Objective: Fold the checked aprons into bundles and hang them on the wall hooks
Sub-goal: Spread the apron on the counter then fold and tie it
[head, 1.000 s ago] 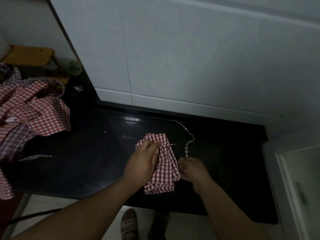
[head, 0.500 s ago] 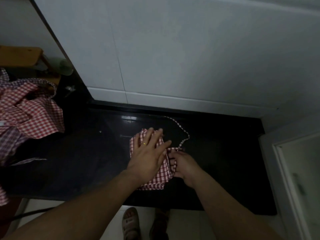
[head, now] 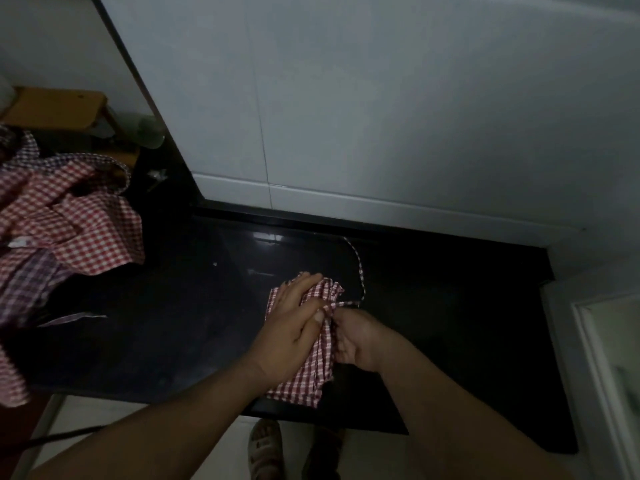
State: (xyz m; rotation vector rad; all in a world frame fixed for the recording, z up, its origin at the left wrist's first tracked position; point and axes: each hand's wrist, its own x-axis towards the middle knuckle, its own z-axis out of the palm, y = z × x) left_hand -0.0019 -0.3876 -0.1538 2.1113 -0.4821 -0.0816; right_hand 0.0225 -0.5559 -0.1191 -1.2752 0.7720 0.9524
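Observation:
A folded red-and-white checked apron (head: pixel 308 379) lies on the black counter (head: pixel 156 341) near its front edge. My left hand (head: pixel 294 323) lies flat on top of the bundle with the thumb pressed against its right edge. My right hand (head: pixel 356 336) grips that right edge where the apron's strap (head: pixel 360 268) starts. The strap loops away across the counter toward the wall. No wall hooks are in view.
A heap of unfolded checked aprons (head: pixel 62 223) covers the counter's left end. A wooden stool (head: pixel 55 105) and a pale cup (head: pixel 150 133) stand behind it. White wall tiles (head: pixel 381 116) rise behind the counter. A white frame (head: pixel 609 358) stands at the right. Sandalled feet (head: pixel 266 448) show below.
My left hand went from cupping the bundle to lying flat on it. My right hand shifted from the loose strap to the bundle's right edge, and the strap's loop was drawn closer.

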